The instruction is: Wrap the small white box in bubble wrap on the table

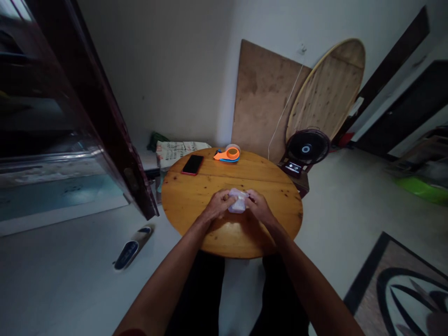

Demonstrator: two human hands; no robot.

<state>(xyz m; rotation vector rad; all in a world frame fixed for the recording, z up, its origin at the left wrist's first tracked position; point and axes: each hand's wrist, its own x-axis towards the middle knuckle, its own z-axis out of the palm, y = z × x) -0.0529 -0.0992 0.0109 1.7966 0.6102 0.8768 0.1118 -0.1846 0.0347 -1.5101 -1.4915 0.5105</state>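
Note:
A small, pale, see-through plastic box (238, 206) is between my hands, above the middle of the round wooden table (189, 196). My left hand (220, 204) grips its left side, the thumb lying over the front. On the opposite side my right hand (258, 205) is closed on the right edge, its thumb also on the face. What the box contains, if anything, is too blurred to make out. Beyond the hands, an orange and blue tape dispenser (227, 154) rests near the far edge. Left of it lies a phone (192, 164) with a dark screen and red edge.
Behind the table, a brown board (266, 93) and a round wooden tabletop (331, 84) lean on the wall. A black fan (305, 148) stands at the right. A dark-framed cabinet door (101, 112) juts in from the left. One slipper (131, 249) lies on the floor.

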